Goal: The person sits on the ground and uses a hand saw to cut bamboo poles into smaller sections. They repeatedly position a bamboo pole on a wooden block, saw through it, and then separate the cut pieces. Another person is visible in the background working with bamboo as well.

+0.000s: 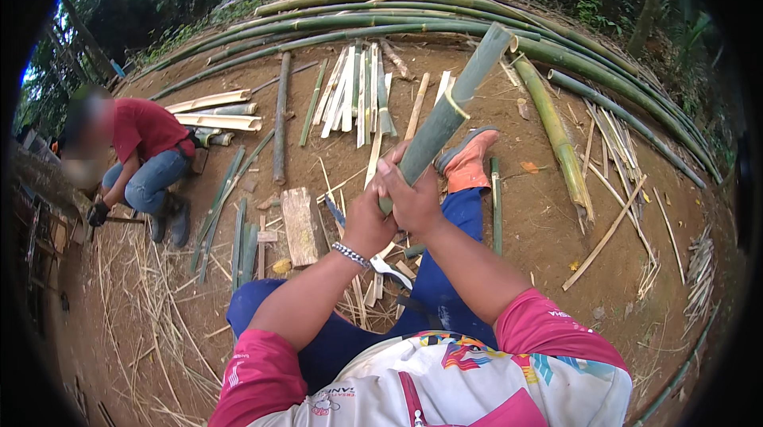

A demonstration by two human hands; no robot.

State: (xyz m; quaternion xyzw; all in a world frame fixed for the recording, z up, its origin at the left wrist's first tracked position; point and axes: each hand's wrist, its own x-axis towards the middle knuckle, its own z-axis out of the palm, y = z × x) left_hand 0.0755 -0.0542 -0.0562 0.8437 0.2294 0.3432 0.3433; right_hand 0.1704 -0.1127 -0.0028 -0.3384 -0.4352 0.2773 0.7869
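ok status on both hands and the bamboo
Left hand and right hand gripping bamboo. Bamboo slants toward upper right. Orange boot just right of it in view.

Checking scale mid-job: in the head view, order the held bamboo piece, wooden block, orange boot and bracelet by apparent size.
1. Held bamboo piece, though nearness may enlarge it
2. Wooden block and orange boot: too alike to rank
3. Bracelet

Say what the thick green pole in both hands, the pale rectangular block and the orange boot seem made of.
Thick green pole: bamboo, smooth and matte, with a ringed node.
Pale rectangular block: likely rough wood, given its grainy face.
Orange boot: perhaps rubber, dull, judging by its stiff shape.
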